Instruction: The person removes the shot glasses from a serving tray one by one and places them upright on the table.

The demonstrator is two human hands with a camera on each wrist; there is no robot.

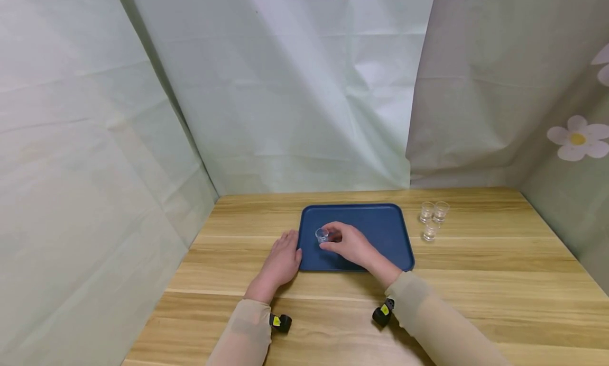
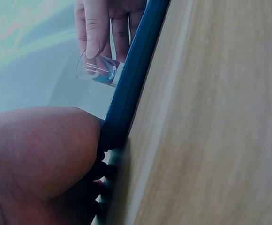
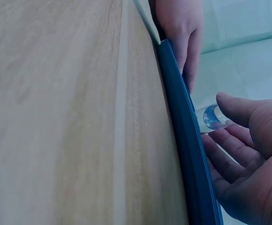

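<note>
A blue rectangular tray [image 1: 376,234] lies on the wooden table. Over its left part, my right hand [image 1: 351,244] holds a small clear shot glass [image 1: 322,236] between thumb and fingers. The glass is upright; the tray's rim hides its base in both wrist views, so I cannot tell whether it touches the tray. My left hand [image 1: 282,261] rests against the tray's left edge, its fingers extended and its thumb by the rim. In the right wrist view, the thumb [image 3: 237,108] lies along the side of the glass.
Three more clear shot glasses [image 1: 430,231] stand in a close group on the table, right of the tray. Pale fabric [image 1: 309,117] hangs behind the table's far edge and at both sides. Bare wood [image 1: 333,323] shows in front of the tray.
</note>
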